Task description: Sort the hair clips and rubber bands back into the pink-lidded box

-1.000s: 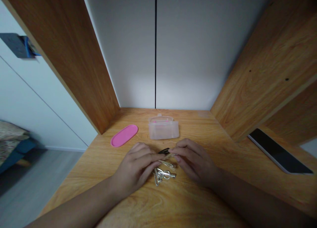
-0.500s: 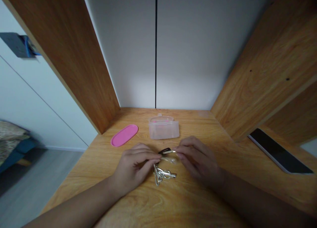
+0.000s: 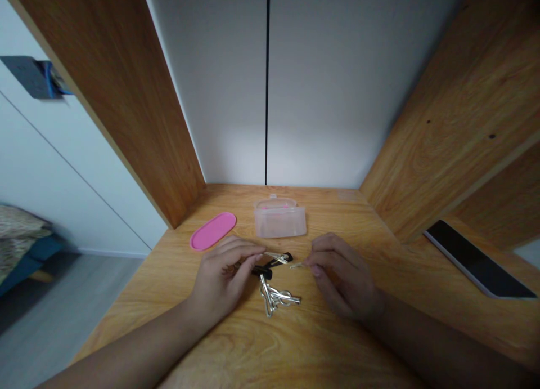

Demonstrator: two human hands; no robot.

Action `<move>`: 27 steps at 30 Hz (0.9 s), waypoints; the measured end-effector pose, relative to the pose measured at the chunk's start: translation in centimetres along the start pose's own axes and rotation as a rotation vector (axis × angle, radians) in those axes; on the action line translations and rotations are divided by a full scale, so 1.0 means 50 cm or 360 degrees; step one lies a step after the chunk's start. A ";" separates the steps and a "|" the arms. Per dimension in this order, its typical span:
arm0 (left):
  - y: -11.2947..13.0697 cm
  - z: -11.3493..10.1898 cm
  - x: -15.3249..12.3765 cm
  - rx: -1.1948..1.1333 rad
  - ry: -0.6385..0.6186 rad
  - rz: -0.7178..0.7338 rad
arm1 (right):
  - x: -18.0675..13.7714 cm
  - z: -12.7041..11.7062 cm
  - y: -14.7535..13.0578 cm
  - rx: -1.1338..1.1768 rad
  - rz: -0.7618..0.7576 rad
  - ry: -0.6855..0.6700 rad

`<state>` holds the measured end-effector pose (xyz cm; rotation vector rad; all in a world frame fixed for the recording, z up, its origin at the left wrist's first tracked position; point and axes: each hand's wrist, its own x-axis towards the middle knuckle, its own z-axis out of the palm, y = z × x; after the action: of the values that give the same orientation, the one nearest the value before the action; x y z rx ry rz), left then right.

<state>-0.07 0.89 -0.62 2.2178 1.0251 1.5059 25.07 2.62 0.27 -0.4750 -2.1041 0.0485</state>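
The left hand (image 3: 217, 276) pinches slim golden clips (image 3: 276, 258) between thumb and fingers, with black clips (image 3: 265, 272) just beside it. Nearer, silver clips (image 3: 274, 297) lie on the wooden table (image 3: 261, 349). At right, the right hand (image 3: 343, 276), fingertips closed together, grips a thin golden piece (image 3: 296, 264).

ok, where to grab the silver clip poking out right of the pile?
Silver clip: likely best pinched at its right end, right hand coming from the right, once rid of its gold pin. That end juts out of the tangle; the left part lies among other silver clips.
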 end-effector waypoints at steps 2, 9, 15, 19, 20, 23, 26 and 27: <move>0.000 -0.001 0.001 0.0007 0.0024 0.0000 | 0.001 0.002 0.003 -0.0045 0.0056 0.0017; -0.006 0.003 -0.006 -0.0114 -0.0166 0.0100 | 0.000 0.000 -0.001 -0.0066 -0.0017 -0.0009; -0.017 0.009 -0.015 -0.0030 -0.0334 -0.0030 | 0.001 -0.002 -0.004 -0.0076 -0.0005 0.0076; -0.013 0.009 -0.014 0.0069 -0.0457 -0.0193 | 0.002 -0.002 -0.006 -0.0019 -0.0051 0.0018; -0.012 0.009 -0.013 0.0075 -0.0448 -0.0238 | 0.002 -0.002 -0.007 -0.0019 -0.0058 0.0018; -0.011 0.010 -0.013 0.0010 -0.0342 -0.0383 | 0.002 0.001 -0.006 -0.0038 -0.0036 0.0047; -0.014 0.012 -0.015 -0.0149 -0.0318 -0.0494 | 0.000 0.007 0.003 -0.0020 0.0002 0.0019; -0.014 0.013 -0.016 -0.0189 -0.0332 -0.0498 | -0.001 0.009 0.006 -0.0016 0.0002 -0.0001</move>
<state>0.05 0.96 -1.83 1.9735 1.1209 1.1450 24.82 2.96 -0.10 -0.4823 -2.1055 0.0387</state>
